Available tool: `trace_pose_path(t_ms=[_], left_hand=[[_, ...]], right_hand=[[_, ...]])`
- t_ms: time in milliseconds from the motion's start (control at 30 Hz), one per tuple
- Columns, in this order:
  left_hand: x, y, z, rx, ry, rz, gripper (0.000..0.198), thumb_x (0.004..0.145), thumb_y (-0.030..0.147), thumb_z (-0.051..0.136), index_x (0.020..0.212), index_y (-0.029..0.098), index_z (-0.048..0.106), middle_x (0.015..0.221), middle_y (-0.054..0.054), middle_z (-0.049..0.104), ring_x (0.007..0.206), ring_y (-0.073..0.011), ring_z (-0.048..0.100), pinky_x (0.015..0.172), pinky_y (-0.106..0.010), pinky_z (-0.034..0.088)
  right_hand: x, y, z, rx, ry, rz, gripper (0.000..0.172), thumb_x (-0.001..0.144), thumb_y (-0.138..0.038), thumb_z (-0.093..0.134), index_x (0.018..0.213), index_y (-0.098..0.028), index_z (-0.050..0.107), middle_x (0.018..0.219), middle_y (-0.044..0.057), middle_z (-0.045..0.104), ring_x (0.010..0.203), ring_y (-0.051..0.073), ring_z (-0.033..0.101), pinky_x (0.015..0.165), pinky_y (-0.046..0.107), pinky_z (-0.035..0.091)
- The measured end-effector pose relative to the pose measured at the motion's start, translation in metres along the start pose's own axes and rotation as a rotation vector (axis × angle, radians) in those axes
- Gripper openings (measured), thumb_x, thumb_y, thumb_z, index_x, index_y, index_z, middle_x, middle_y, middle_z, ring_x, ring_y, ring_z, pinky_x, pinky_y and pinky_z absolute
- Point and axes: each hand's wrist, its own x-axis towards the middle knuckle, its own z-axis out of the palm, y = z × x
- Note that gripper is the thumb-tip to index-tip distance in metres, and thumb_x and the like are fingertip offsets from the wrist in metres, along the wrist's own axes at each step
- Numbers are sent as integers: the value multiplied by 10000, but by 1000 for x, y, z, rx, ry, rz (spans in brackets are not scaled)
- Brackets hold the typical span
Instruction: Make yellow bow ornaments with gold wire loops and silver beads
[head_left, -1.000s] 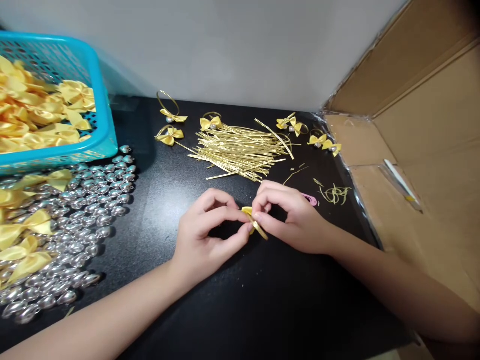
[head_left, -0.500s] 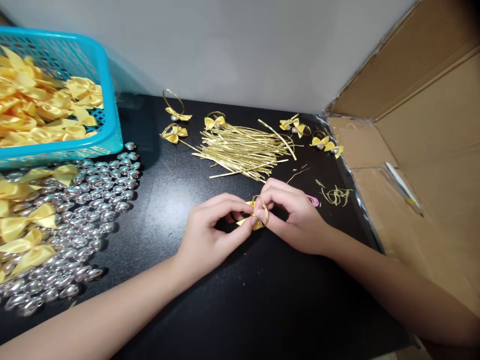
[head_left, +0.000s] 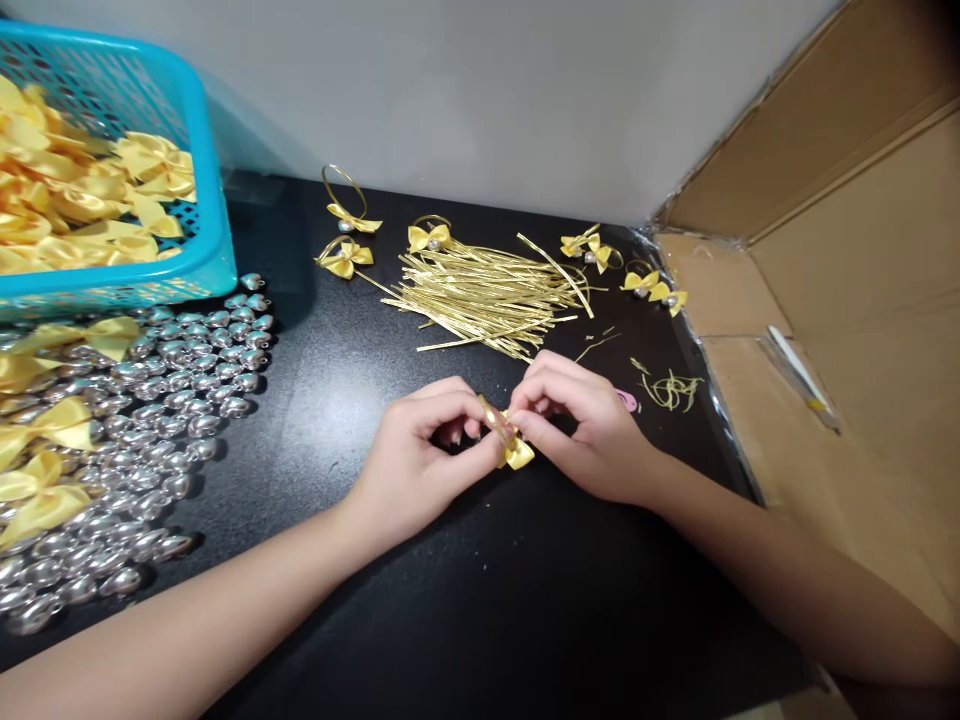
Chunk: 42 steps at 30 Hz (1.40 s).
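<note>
A yellow ribbon bow point(head_left: 519, 456) with a loop of gold cord point(head_left: 493, 414) is pinched between my two hands, low over the black table. My left hand point(head_left: 435, 445) closes thumb and forefinger on the loop side. From the right, my right hand point(head_left: 581, 425) grips the bow's other side with its fingertips. Fingers hide the middle of the bow, so I cannot see whether a bead sits there. Just beyond my hands lies a pile of gold cords point(head_left: 487, 295). Finished-looking bows with cord loops, such as one bow point(head_left: 346, 260), lie around that pile.
A blue basket point(head_left: 214, 230) of yellow bows stands at the left. Silver beads point(head_left: 187, 400) with several bows among them spread below it. At the right are cord scraps point(head_left: 673, 391), a pink piece point(head_left: 627, 400), a white cutter-like tool point(head_left: 799, 365) and cardboard point(head_left: 847, 250).
The gold loop has swung from the right hand's side over to my left fingers, and the bow now shows lower between my hands. The view has shifted slightly.
</note>
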Motion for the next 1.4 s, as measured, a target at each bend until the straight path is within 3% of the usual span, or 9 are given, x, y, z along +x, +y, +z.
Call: trace_pose_path(t_ms=[267,500,800,967,1100,1233,1400], left_hand=[[0,-1,-2,-26,42,-6,116,791,185,659,677,178,674,604,23,543,542,-96,447,506,-220,376],[-1,-3,-1,-79,25,-43,149,816,246,638,685,178,658,640,3,561,579,-116,497,525,-239,404],[0,-4,-1,-212,103,-29,61,823,172,618,767,186,635,740,-2,563,635,-111,528,555,-224,457],[0,-6,0,-285,176,81,98,786,109,640,788,204,614,795,-3,552,714,-122,544,598,-224,490],[-1,-6,0,-70,156,177,112,766,102,669,770,211,642,820,-13,568,780,-142,565,713,-277,508],[-1,-7,1,12,126,150,108,748,135,717,820,208,681,1044,-72,634,1033,-214,608,908,-372,508],[-2,-6,3,-207,-5,9,29,803,184,688,832,180,685,937,-80,730,834,-190,698,761,-321,581]], right_hand=[[-2,3,6,-35,90,-33,127,805,-60,565,731,-162,561,724,-14,493,609,78,475,548,219,420],[-4,1,7,-52,87,-56,121,821,-80,557,738,-168,560,737,-4,503,622,86,479,574,233,437],[-2,-1,6,16,114,-18,126,793,-52,590,722,-155,574,722,-4,519,593,72,484,536,206,420],[-1,-1,5,38,113,22,124,798,-70,583,722,-168,573,715,-15,508,593,76,474,540,216,413],[-1,-1,4,59,109,24,124,792,-71,598,714,-166,580,717,-15,518,594,74,477,533,211,407],[-1,-3,2,42,99,10,112,806,-92,596,724,-168,590,710,-15,515,615,84,480,557,223,414],[-1,-4,0,18,86,15,103,813,-109,600,730,-170,602,709,-11,519,649,98,497,588,240,428]])
